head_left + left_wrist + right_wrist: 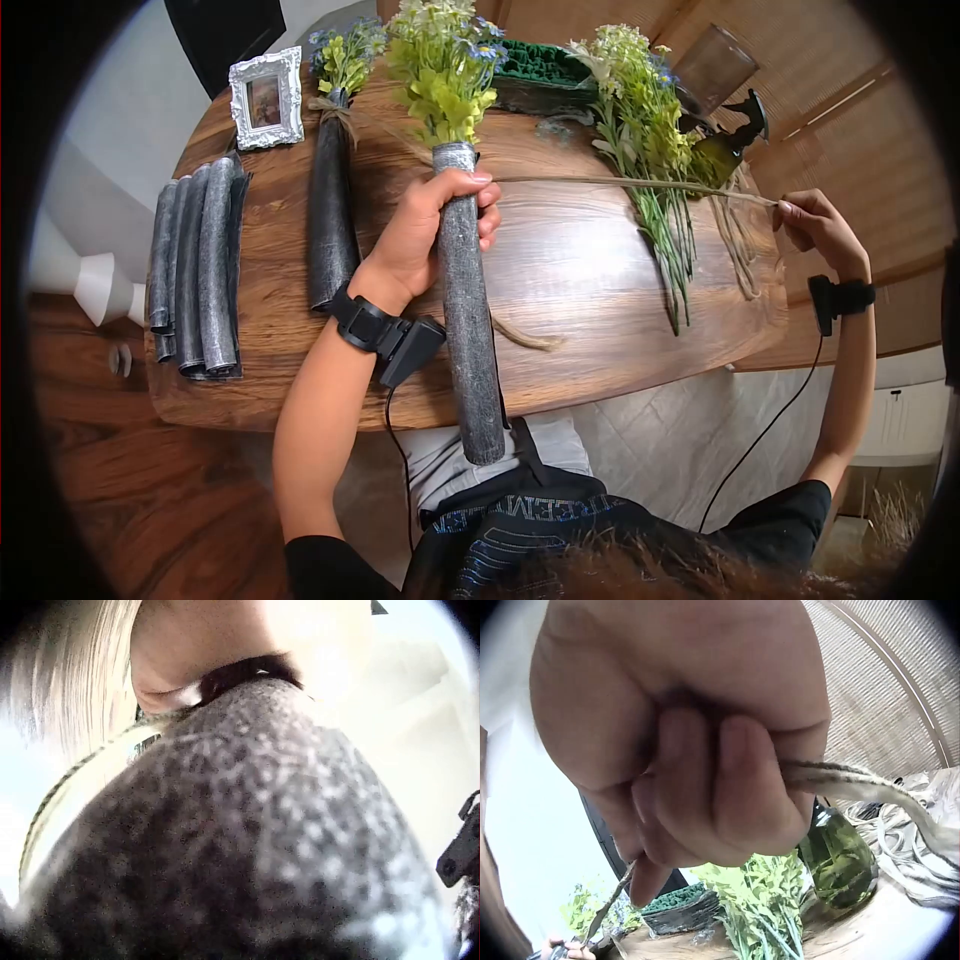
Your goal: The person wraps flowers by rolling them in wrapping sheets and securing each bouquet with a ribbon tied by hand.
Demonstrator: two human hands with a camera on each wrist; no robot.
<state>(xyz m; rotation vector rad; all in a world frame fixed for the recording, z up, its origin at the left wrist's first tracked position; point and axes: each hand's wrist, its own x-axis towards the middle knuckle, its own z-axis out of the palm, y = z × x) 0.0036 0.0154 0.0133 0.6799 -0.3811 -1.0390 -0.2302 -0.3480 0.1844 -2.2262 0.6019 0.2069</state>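
My left hand (415, 230) grips a dark grey rolled wrap (465, 320) near its top, holding it upright before me. Yellow-green flowers with white and blue blooms (445, 85) rise from its upper end. A length of twine (620, 182) runs taut from under the left thumb, across the table, to my right hand (820, 225), which pinches it at the far right. In the left wrist view, the speckled wrap (247, 825) fills most of the picture. Curled fingers of the right hand (705, 750) close round the twine (855, 784) in the right wrist view.
A wrapped bouquet (333, 220) tied with twine lies at the left, beside several grey rolls (200, 265) and a silver picture frame (268, 98). Loose flower stems (665, 235), twine strands (738, 245), a green bottle (715, 160) and a dark green-filled basket (540, 70) occupy the right and back.
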